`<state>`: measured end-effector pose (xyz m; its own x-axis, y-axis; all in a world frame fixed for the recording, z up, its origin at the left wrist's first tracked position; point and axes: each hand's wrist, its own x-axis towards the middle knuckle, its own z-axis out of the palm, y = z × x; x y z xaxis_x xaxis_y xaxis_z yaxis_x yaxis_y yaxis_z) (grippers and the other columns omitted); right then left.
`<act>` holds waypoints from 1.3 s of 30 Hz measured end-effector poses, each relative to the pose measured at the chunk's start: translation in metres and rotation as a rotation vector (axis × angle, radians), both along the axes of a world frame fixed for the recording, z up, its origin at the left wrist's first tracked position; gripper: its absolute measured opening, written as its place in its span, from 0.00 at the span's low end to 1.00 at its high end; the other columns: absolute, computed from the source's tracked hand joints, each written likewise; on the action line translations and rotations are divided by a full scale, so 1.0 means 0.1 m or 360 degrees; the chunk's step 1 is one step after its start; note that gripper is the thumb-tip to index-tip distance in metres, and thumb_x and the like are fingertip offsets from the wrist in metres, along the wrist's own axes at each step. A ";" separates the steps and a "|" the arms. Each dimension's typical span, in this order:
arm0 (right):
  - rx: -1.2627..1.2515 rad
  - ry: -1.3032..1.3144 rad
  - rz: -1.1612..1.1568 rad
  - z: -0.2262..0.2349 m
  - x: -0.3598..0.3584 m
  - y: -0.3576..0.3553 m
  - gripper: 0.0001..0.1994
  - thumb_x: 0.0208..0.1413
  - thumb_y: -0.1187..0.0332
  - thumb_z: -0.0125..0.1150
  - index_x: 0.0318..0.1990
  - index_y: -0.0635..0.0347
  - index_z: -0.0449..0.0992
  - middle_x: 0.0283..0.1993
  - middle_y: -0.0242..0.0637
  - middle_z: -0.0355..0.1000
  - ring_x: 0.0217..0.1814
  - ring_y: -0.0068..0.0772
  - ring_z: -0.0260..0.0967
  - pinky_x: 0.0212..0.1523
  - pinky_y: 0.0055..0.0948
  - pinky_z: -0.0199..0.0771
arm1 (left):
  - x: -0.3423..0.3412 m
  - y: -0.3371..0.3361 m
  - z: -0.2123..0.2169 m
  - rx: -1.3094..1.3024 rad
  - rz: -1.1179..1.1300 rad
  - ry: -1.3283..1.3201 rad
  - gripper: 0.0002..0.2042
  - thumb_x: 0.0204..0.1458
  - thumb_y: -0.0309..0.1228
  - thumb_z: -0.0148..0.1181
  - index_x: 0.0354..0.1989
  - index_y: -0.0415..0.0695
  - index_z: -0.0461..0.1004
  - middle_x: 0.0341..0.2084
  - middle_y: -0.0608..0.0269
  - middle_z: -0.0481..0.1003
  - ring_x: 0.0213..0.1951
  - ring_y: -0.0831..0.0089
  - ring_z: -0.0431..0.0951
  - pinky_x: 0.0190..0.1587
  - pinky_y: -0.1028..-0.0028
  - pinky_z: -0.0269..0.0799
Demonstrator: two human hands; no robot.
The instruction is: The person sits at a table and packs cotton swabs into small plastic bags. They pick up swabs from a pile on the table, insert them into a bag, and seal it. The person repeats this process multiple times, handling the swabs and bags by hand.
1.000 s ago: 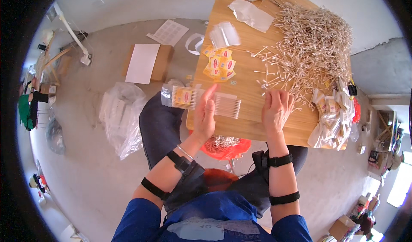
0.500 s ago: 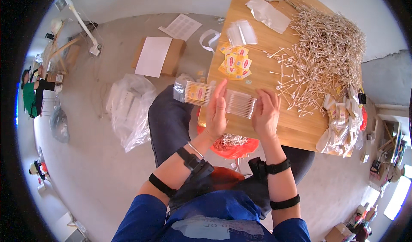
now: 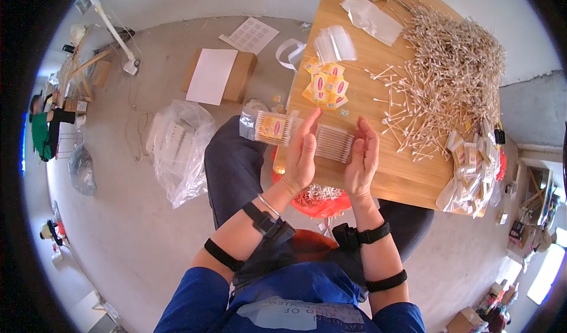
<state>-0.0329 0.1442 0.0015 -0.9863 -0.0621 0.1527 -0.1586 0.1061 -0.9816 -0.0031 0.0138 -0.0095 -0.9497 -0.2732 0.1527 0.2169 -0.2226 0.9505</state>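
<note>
A neat row of cotton swabs (image 3: pixel 333 143) lies on the wooden table (image 3: pixel 407 179) near its front edge. My left hand (image 3: pixel 302 154) presses against the row's left end, palm facing right, fingers straight. On the other end, my right hand (image 3: pixel 362 160) stands palm facing left, so the swabs are squeezed between both palms. A filled clear packet of swabs with a yellow label (image 3: pixel 270 127) lies just left of my left hand, overhanging the table edge.
A big loose heap of cotton swabs (image 3: pixel 452 76) covers the table's far right. Yellow and red labels (image 3: pixel 326 86), empty clear bags (image 3: pixel 335 43) and finished packets (image 3: pixel 472 167) lie around. Below the table is a red bag (image 3: pixel 319 200); a cardboard box (image 3: pixel 218 76) and a plastic sack (image 3: pixel 177 147) are on the floor.
My hands have come together from apart: one second ago they lay spread over the swabs, now both palms press in on the ends of the gathered row.
</note>
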 end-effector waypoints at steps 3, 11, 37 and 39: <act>0.0609 0.0225 -0.0107 0.01 -0.01 0.01 0.19 0.67 0.74 0.43 0.63 0.68 0.62 0.65 0.52 0.63 0.69 0.50 0.57 0.69 0.43 0.55 | 0.00 0.01 0.02 -0.0001 0.0012 0.0004 0.34 0.67 0.52 0.38 0.68 0.31 0.54 0.66 0.46 0.58 0.69 0.60 0.56 0.70 0.64 0.48; 0.0718 0.0372 0.0244 0.06 0.02 -0.06 0.16 0.62 0.77 0.47 0.57 0.69 0.67 0.57 0.56 0.67 0.64 0.58 0.62 0.66 0.46 0.60 | 0.00 -0.04 0.11 -0.0302 0.0023 0.0012 0.34 0.67 0.52 0.37 0.67 0.31 0.56 0.66 0.46 0.60 0.68 0.59 0.58 0.69 0.66 0.49; 0.1678 0.0609 0.0655 0.11 0.19 0.21 0.46 0.60 0.38 0.46 0.68 0.76 0.50 0.75 0.60 0.42 0.78 0.58 0.37 0.75 0.50 0.37 | -0.01 -0.01 0.09 -0.0211 0.0051 -0.0035 0.31 0.68 0.51 0.34 0.64 0.32 0.62 0.62 0.48 0.66 0.66 0.61 0.62 0.68 0.66 0.52; 0.1794 0.0603 0.0648 0.10 0.19 0.19 0.47 0.58 0.37 0.46 0.68 0.76 0.50 0.74 0.61 0.43 0.78 0.58 0.37 0.75 0.50 0.37 | -0.03 0.03 0.03 -0.0152 0.0051 -0.0032 0.31 0.68 0.51 0.33 0.63 0.32 0.62 0.62 0.48 0.66 0.66 0.61 0.62 0.68 0.65 0.52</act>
<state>-0.0137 0.1630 0.0116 -0.7708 -0.6313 0.0858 -0.6287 0.7318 -0.2632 -0.0064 0.0171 -0.0064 -0.9438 -0.2888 0.1607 0.2033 -0.1242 0.9712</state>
